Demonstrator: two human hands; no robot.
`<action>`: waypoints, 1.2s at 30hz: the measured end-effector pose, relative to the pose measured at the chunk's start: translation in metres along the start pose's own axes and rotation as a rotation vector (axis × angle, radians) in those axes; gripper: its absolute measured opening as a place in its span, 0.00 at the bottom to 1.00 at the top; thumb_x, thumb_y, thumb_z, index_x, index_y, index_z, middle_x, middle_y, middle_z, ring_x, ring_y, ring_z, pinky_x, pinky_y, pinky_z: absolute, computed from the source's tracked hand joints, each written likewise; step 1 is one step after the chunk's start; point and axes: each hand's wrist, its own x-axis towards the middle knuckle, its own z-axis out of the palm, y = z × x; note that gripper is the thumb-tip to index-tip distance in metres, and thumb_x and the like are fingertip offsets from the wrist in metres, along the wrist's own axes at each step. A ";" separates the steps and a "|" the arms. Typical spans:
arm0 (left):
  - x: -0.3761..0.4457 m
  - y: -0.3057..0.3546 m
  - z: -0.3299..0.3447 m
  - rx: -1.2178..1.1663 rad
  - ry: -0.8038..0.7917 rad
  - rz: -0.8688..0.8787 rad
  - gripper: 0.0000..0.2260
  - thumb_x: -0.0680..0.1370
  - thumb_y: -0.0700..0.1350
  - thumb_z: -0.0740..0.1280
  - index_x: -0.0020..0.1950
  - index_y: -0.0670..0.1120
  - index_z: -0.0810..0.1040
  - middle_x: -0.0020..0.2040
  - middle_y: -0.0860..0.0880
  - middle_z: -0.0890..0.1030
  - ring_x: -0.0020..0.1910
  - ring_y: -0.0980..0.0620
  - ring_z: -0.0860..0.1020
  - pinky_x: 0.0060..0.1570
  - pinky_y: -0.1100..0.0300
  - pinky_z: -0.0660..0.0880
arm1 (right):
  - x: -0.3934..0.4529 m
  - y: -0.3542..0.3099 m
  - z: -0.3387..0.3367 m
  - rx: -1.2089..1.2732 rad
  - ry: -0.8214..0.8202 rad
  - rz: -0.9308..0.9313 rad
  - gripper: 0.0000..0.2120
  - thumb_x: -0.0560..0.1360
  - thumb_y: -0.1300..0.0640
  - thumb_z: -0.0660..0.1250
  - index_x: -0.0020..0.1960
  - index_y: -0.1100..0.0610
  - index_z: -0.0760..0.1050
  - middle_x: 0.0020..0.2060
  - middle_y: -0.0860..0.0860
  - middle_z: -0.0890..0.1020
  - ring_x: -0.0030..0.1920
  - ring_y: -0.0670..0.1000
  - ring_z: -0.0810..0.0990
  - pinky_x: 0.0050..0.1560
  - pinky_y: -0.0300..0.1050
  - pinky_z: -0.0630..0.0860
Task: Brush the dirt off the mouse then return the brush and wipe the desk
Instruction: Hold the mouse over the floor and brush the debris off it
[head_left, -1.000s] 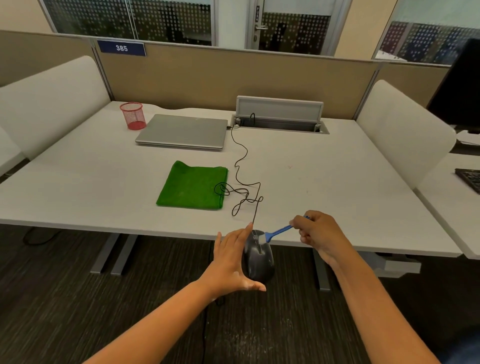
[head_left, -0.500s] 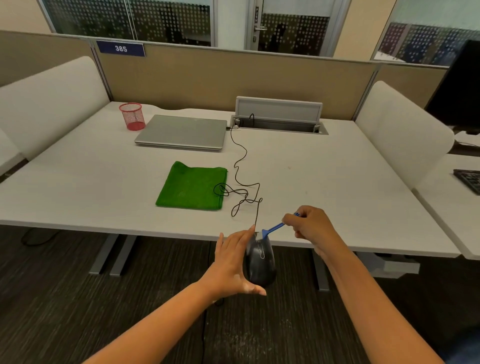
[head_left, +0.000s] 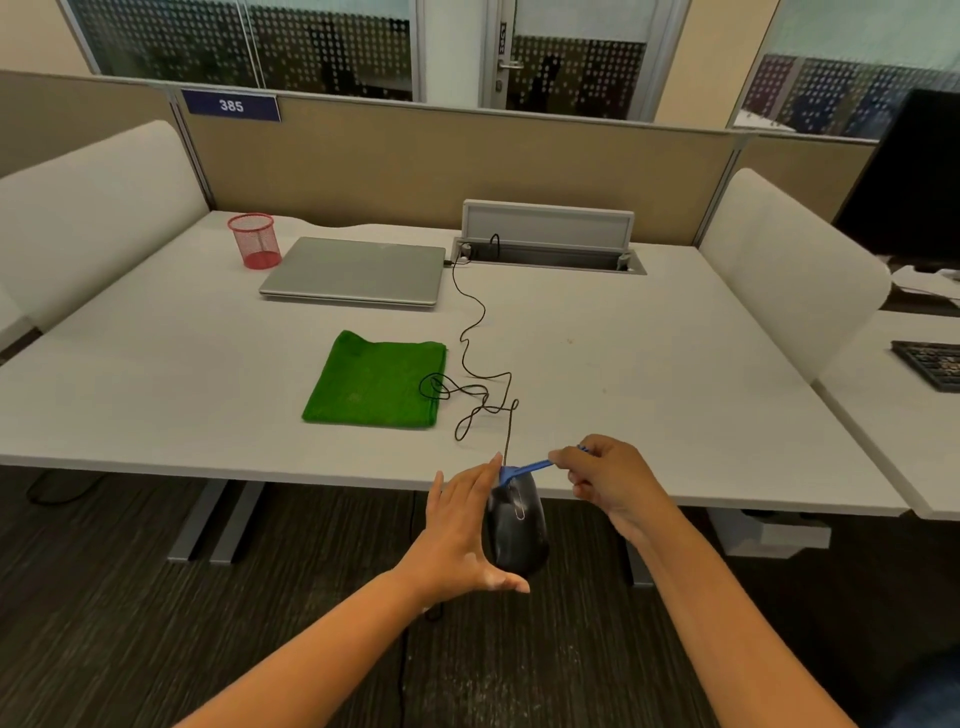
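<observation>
Desk (head_left: 649, 374) edge runs just beyond both hands, bare surface right. Left hand (head_left: 460, 535) grips the glossy black mouse (head_left: 517, 530) (held off the desk, over carpet); right hand (head_left: 610, 480) pinches the thin blue brush (head_left: 527, 469), whose head has slid to the mouse's far end. Fuzzy green cloth (head_left: 376, 382) lies folded, far left.

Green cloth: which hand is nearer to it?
Left. The left hand, holding the mouse off the desk edge, sits just below-right of the green cloth; the right hand, holding the brush, is farther right.
</observation>
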 end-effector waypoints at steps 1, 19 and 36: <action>0.001 0.000 0.000 0.005 -0.003 0.000 0.57 0.58 0.67 0.73 0.71 0.59 0.34 0.73 0.53 0.52 0.70 0.61 0.45 0.70 0.50 0.33 | 0.000 0.001 0.002 -0.010 0.003 0.002 0.10 0.69 0.59 0.72 0.34 0.58 0.73 0.30 0.53 0.75 0.33 0.49 0.72 0.38 0.43 0.73; 0.001 -0.004 -0.002 -0.033 0.040 -0.010 0.56 0.57 0.67 0.74 0.69 0.61 0.35 0.73 0.53 0.53 0.69 0.63 0.44 0.69 0.53 0.32 | 0.003 0.002 -0.025 0.144 0.124 0.079 0.08 0.70 0.60 0.72 0.38 0.60 0.74 0.43 0.57 0.80 0.45 0.51 0.78 0.44 0.49 0.80; 0.001 -0.002 0.002 0.071 0.003 -0.023 0.57 0.58 0.67 0.73 0.67 0.63 0.29 0.74 0.52 0.52 0.73 0.57 0.45 0.67 0.48 0.28 | -0.012 -0.019 0.002 -0.341 0.048 -0.160 0.15 0.68 0.63 0.70 0.30 0.57 0.66 0.28 0.51 0.68 0.31 0.48 0.66 0.33 0.41 0.64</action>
